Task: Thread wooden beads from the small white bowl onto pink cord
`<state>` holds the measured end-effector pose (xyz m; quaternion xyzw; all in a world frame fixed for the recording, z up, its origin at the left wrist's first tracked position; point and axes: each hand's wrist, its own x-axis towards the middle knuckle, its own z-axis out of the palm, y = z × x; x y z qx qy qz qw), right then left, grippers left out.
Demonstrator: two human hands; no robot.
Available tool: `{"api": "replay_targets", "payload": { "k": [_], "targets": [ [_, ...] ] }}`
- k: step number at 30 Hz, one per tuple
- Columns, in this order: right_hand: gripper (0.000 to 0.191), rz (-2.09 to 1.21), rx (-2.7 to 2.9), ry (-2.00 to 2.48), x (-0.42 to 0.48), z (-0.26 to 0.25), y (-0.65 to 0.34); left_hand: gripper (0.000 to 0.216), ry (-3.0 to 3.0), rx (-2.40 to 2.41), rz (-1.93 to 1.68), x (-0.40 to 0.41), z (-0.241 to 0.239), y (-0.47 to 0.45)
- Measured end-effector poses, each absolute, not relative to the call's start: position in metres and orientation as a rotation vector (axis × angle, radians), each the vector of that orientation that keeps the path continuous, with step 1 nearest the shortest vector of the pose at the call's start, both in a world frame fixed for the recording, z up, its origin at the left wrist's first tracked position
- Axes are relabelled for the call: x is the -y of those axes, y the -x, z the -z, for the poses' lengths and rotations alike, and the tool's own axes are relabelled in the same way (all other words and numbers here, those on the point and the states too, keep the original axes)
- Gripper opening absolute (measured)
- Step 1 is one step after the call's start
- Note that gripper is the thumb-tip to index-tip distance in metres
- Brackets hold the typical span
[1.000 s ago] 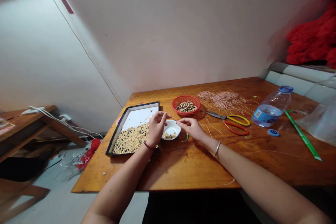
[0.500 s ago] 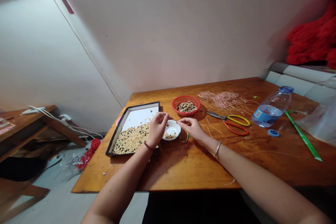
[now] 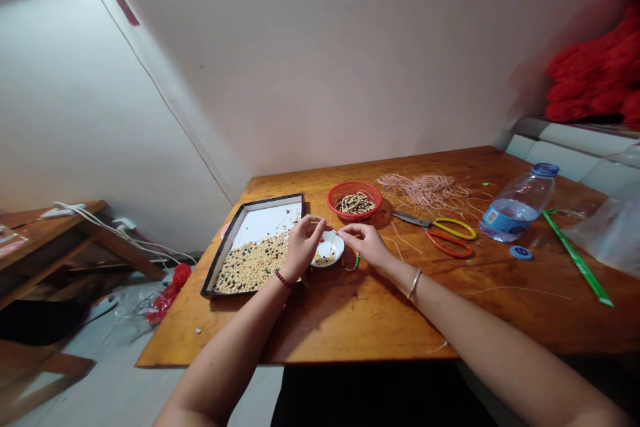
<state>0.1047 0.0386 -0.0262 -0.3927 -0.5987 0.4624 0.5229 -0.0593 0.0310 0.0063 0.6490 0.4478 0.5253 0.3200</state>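
Note:
Over a small white bowl (image 3: 334,245) with a few beads in it, my two hands nearly meet. My right hand (image 3: 367,245) pinches a thin string, and a strand of green and pale beads (image 3: 353,265) hangs below its fingers near the table. My left hand (image 3: 305,245) has its thumb and forefinger together at the bowl's left side; whatever they hold is too small to make out. Left of it lies a black-edged tray (image 3: 213,277) spread with pale and dark beads (image 3: 253,263), partly hidden by my left hand and wrist.
Behind the bowl stands a red basket (image 3: 341,188) of strung beads. Pink cord (image 3: 425,192) lies in a tangle beside scissors (image 3: 450,235) with yellow and red handles. To the right are a water bottle (image 3: 517,207), a blue cap (image 3: 521,253), a green strip (image 3: 580,260) and clear plastic (image 3: 610,227).
My left hand has shifted slightly right, closer to my right hand, and its fingers now cover more of the bowl's rim. My right hand stays nearly in place with the string.

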Motion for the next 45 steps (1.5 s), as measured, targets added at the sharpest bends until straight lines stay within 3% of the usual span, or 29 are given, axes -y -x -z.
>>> {"api": "replay_targets", "payload": {
  "k": [16,30,45],
  "targets": [
    [0.027,-1.084,1.431,0.932,-0.0399,0.0265,-0.1065,0.032,-1.756,-1.171,-1.312,-0.0323,-0.0028,0.059],
    [0.025,-1.016,1.367,0.936,-0.0447,0.0278,-0.1099,0.042,-1.987,-1.145,-0.922,-0.0273,-0.0079,0.0594],
    [0.024,-0.978,1.331,0.96,-0.0478,0.031,-0.1116,0.034,-2.016,-1.153,-0.869,-0.0273,-0.0083,0.0589]
  ]
}}
